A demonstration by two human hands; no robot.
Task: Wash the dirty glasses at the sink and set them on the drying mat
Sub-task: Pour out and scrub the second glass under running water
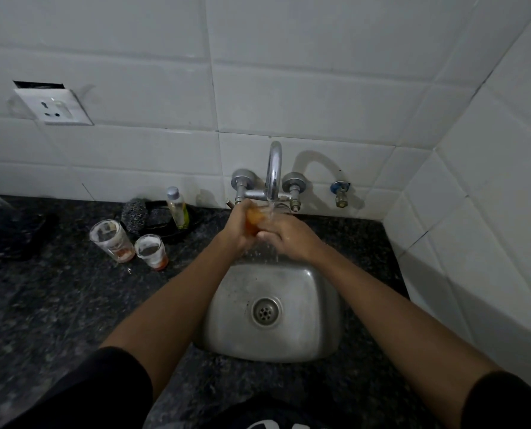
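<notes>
Both my hands hold a glass (254,220) with orange residue under the running tap (273,171), above the steel sink (224,314). My left hand (238,230) grips the glass from the left. My right hand (284,238) wraps round it from the right, and water streams over it. Most of the glass is hidden by my fingers. Two dirty glasses stand on the dark counter to the left: a taller one (111,239) and a shorter one (151,250), both with reddish dregs at the bottom.
A steel scourer (134,215) and a small bottle of yellowish liquid (177,209) sit on a dark dish by the wall. A dark object (13,236) lies at the far left. A socket (53,106) is on the tiled wall, and a blue valve (339,193) right of the tap.
</notes>
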